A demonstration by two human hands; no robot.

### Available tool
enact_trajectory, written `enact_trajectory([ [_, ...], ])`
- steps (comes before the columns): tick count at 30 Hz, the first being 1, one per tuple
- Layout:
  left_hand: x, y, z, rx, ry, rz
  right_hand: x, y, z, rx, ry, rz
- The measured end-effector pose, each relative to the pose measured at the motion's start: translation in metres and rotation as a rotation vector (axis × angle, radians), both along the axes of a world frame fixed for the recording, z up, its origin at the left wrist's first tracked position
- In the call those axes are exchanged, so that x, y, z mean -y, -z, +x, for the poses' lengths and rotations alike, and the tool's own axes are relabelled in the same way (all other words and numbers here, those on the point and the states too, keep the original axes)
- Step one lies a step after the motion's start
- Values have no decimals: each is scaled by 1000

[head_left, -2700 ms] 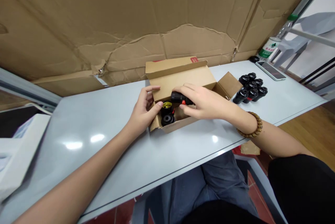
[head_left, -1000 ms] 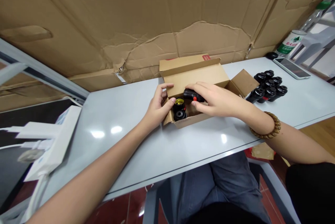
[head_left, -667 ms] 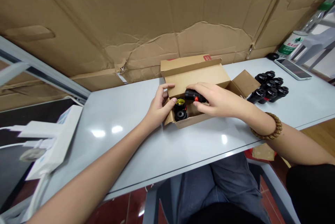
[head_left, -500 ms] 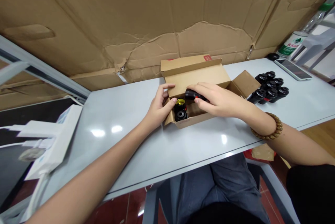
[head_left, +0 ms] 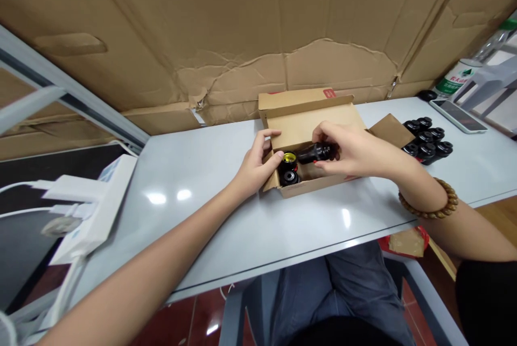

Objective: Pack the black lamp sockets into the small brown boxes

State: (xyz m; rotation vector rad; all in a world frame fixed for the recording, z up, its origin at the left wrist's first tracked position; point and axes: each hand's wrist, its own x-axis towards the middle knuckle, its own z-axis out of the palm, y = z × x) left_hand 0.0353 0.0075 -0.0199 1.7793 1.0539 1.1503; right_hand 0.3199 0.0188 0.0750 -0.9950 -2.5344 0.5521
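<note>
Head view, looking forward and down: an open cardboard carton (head_left: 311,119) is shown as the reference point, lying on a pale grey tabletop (head_left: 202,227). The left wall of the carton is clasped by the left hand (head_left: 256,165), with the fingers curled over the rim and the thumb reaching inward. A black bottle-shaped piece (head_left: 317,153) with a narrow neck is pinched between the thumb and fingers of the right hand (head_left: 355,152), held together on it just above the carton's interior. Two round black pieces are seated inside the carton near its left wall, the upper one (head_left: 289,158) showing a gold-coloured interior (the lower one (head_left: 290,177) shows a dark centre). A cluster of black upright pieces (head_left: 426,138) is grouped beyond the carton's right flap (head_left: 385,130), with a smartphone (head_left: 458,116) and a water bottle (head_left: 456,76) farther right of the carton. A wooden bead bracelet (head_left: 428,203) is worn on the right wrist, and a white box (head_left: 95,211) lies well left of the carton.
</note>
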Motion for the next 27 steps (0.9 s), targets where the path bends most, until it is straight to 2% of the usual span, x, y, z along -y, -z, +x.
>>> enact_trajectory([
  [4, 0, 0, 1, -5, 4, 2, -5, -8, 4, 75, -6, -14],
  [8, 1, -1, 1, -29, -14, 11, -14, 3, -9, 225, -60, 33],
  [11, 2, -2, 2, -34, -14, 19, -18, 11, -22, 312, -43, 99],
  [15, 3, -3, 3, -25, -9, 8, -15, 7, -31, 384, -6, 156],
  [22, 1, -2, 4, -1, -16, -7, -5, -8, -34, 439, -20, 146],
  [27, 2, -6, 4, 55, 25, -54, -11, 0, -36, 320, -41, 169],
])
